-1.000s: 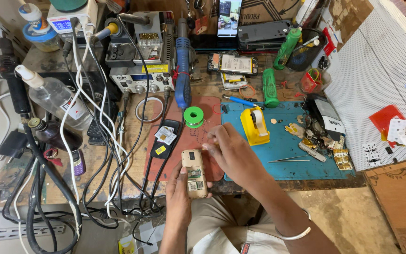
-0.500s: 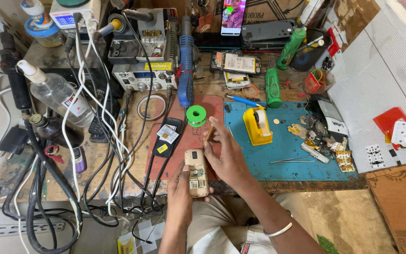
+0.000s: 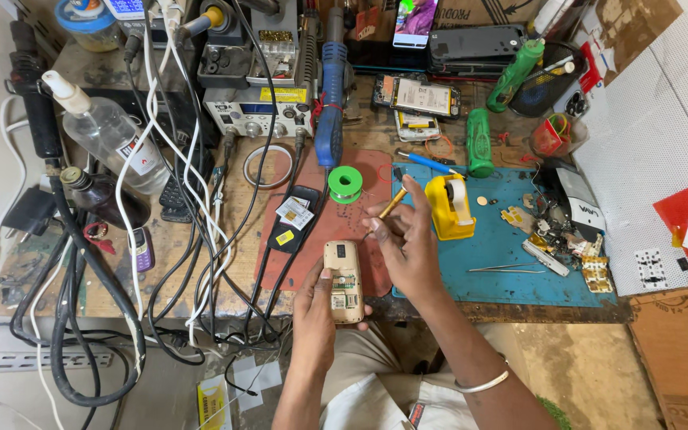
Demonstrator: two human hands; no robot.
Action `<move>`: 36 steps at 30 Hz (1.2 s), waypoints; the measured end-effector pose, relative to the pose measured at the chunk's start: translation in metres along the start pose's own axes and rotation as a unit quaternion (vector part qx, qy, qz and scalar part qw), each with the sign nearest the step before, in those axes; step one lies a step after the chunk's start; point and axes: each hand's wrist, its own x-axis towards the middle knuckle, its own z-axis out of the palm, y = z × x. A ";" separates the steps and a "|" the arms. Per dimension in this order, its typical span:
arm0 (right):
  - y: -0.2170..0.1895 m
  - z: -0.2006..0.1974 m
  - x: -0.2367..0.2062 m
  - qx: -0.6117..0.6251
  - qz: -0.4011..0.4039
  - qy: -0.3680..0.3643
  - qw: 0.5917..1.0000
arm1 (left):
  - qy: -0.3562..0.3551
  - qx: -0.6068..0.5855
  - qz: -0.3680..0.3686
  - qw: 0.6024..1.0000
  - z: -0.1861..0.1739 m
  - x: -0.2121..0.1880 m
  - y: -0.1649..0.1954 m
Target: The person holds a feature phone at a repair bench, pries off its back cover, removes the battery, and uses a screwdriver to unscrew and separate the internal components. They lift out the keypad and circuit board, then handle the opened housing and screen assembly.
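My left hand [image 3: 318,306] grips a small beige phone [image 3: 342,280] with its back cover off, held flat at the near edge of the workbench over a red mat [image 3: 356,231]. My right hand [image 3: 409,239] sits just right of the phone and pinches a thin yellow-handled tool [image 3: 392,203], its tip hidden behind my fingers. A green solder spool [image 3: 345,183] lies just beyond the phone. A yellow tape dispenser [image 3: 450,205] stands to the right of my right hand on a blue mat [image 3: 511,263].
A tangle of black and white cables [image 3: 169,239] covers the left bench. A clear spray bottle [image 3: 105,131], a soldering station [image 3: 256,103], a blue hot-air handle [image 3: 330,119], opened phones [image 3: 420,99], green bottles [image 3: 479,142], tweezers [image 3: 503,267] and loose parts [image 3: 567,239] crowd the back and right.
My right hand has lifted slightly and now holds the yellow tool angled up beside the phone. The phone stays in my left hand at the bench edge.
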 end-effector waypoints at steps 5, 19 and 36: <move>-0.002 0.005 -0.003 -0.004 0.000 -0.032 0.999 | -0.001 0.008 0.004 1.000 0.000 0.000 0.001; -0.011 0.003 0.001 -0.016 -0.040 -0.040 0.998 | 0.011 0.013 0.000 1.000 0.001 0.000 0.001; 0.022 -0.028 -0.015 0.017 -0.022 0.112 0.993 | 0.157 0.701 0.371 0.588 0.017 -0.005 0.009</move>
